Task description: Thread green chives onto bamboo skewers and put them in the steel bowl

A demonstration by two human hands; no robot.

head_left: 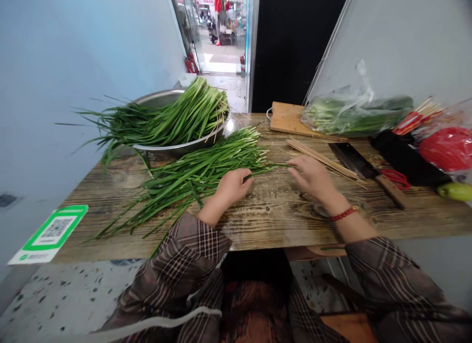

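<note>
A loose pile of garlic chives (206,161) lies on the wooden table, its pale cut ends towards the right. My left hand (233,185) is curled at the near edge of the pile, thumb and fingers closed on a few chive stalks. From there a thin green strand runs right to my right hand (313,178), whose fingertips pinch its end. The palm side of the right hand is partly hidden. Just beyond my right hand lies a bundle of bamboo skewers (324,158).
Behind the pile stands a metal basin (173,148) heaped with chives and skewers. To the right are a cleaver (354,158), a cutting board (285,117), bagged greens (357,111) and a red plastic bag (448,148). A QR-code card (53,233) sits at the left table edge.
</note>
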